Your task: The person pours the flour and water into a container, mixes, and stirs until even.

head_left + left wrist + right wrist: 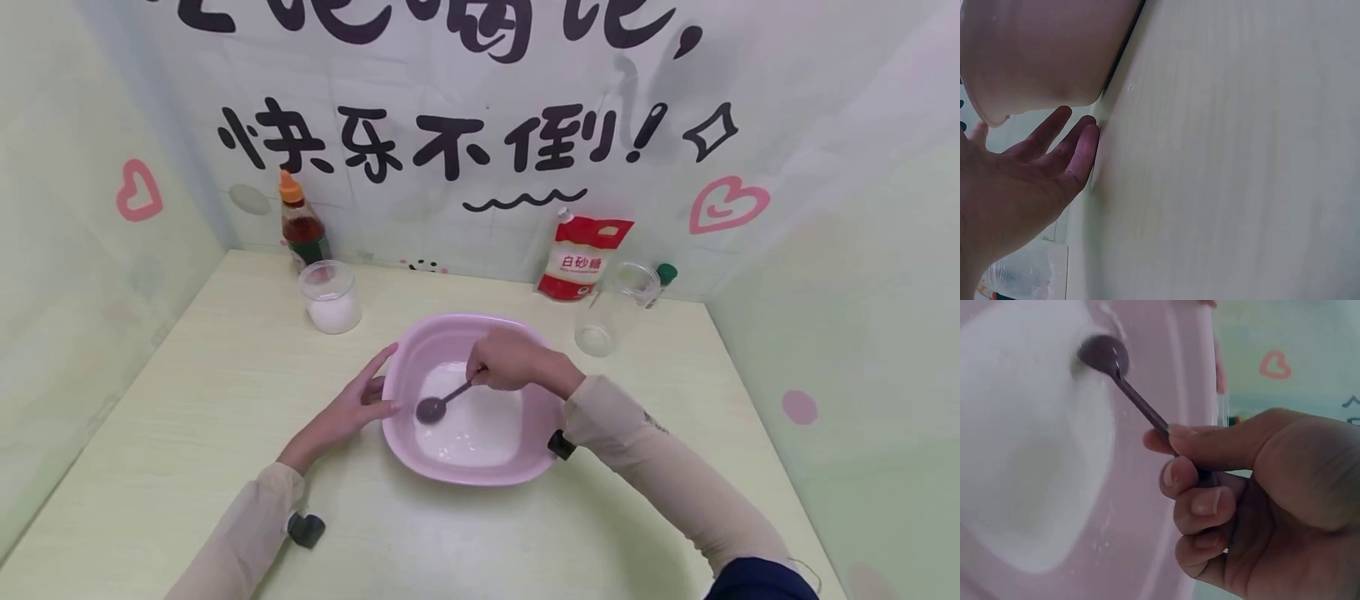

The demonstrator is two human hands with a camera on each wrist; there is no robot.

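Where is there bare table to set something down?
Left of the left hand, out to the left wall; and in front of the pink basin, between the sleeves. Crowded: back left, sauce bottle and clear cup; back right, sugar pouch, clear container, green-capped bottle.

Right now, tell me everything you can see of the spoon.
The spoon is dark purplish-brown, plastic-looking, with a rounded bowl and a slim, straight handle. The right hand grips the handle, partly hiding it. It slants down inside the pink basin, its bowl at the edge of the white, liquid-looking contents. How deep it dips, I can't tell.
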